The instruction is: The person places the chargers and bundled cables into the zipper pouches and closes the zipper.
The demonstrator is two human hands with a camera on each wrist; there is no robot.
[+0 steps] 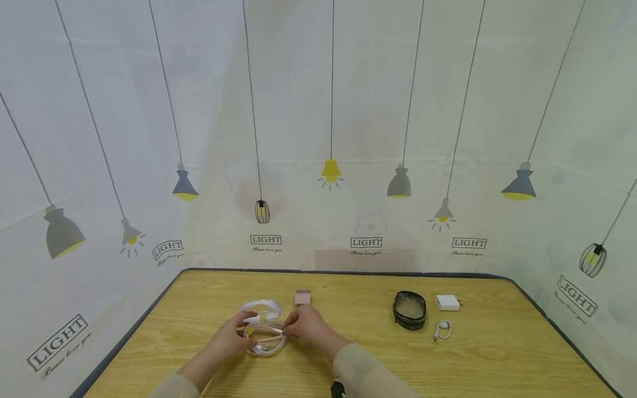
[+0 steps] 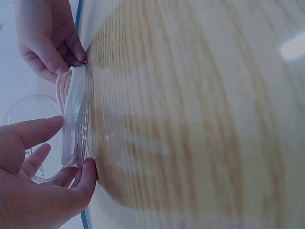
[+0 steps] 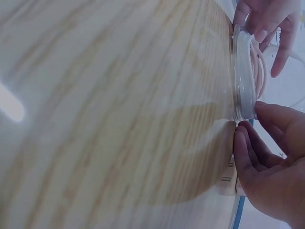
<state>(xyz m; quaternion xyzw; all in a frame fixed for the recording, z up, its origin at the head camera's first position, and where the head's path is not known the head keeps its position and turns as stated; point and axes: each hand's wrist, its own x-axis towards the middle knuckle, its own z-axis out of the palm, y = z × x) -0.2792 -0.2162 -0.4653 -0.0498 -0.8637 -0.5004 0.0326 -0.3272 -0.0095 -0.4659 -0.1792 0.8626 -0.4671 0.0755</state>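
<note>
A round clear case (image 1: 264,352) with a white zip band lies on the table, its transparent lid (image 1: 260,304) raised at the back. Coiled pink cable (image 3: 261,71) sits inside it. My left hand (image 1: 231,337) holds the case's left side, thumb on the upper rim and fingertips low against the side. At the opposite side my right hand (image 1: 308,326) pinches the rim between thumb and fingers. Just beyond the right hand stands a pink charger (image 1: 302,298), its lower part hidden by that hand in the head view.
On the wooden table (image 1: 358,354), to the right, lie a black-rimmed round clear case (image 1: 410,310), a white plug charger (image 1: 448,302) and a short white cable (image 1: 443,330). A lamp-patterned sheet (image 1: 298,110) hangs around the table's back and sides.
</note>
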